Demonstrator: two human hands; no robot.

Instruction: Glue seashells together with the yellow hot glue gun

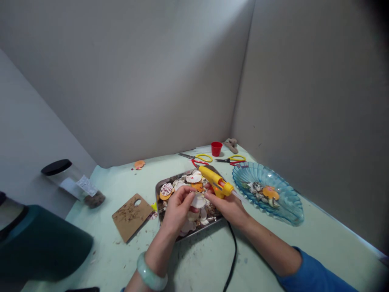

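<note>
A pale scallop-like shell [199, 202] is pinched between the thumb and fingers of my left hand [179, 205], above the metal tray. My right hand [229, 207] is closed around the handle of a yellow hot glue gun [214, 180], whose nozzle points up and to the left. The right fingertips also come up against the shell's right edge. Beneath both hands lies the metal tray [200, 232], filled with white, orange and patterned shells. My hands hide part of its contents. A black cord [233, 251] runs from under my right hand towards me.
A blue glass dish [288, 205] at right holds shells. Behind the tray are scissors [203, 157], more scissors [232, 160], a red cup [216, 149] and driftwood-like pieces [231, 144]. Leftward are a brown board [130, 219], a black-lidded jar [73, 182] and a dark green container [45, 239].
</note>
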